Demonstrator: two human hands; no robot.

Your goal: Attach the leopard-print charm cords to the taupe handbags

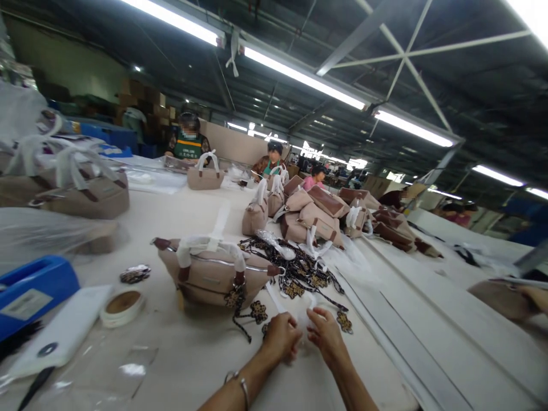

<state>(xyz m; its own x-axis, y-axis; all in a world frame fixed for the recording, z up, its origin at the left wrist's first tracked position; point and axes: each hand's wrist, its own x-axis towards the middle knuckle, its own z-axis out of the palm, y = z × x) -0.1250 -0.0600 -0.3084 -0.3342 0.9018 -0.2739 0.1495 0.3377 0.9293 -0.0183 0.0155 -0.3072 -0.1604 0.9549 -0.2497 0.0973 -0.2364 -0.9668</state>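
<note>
My left hand (280, 337) and my right hand (327, 337) meet low in the middle of the view, fingers curled together around a small white wrapped piece (305, 321) between them. A bracelet sits on my left wrist. Just beyond my hands lies a beige handbag (214, 274) with wrapped white handles and brown tabs. A heap of leopard-print charms and straps (299, 271) lies to its right, some trailing toward my hands.
A roll of tape (123, 307), a blue dispenser (32, 291) and a white pad lie at the left. More beige and brown bags (319, 220) are piled further along the long table. Several people sit at the far end. Another person's hand (535, 297) holds a bag at the right edge.
</note>
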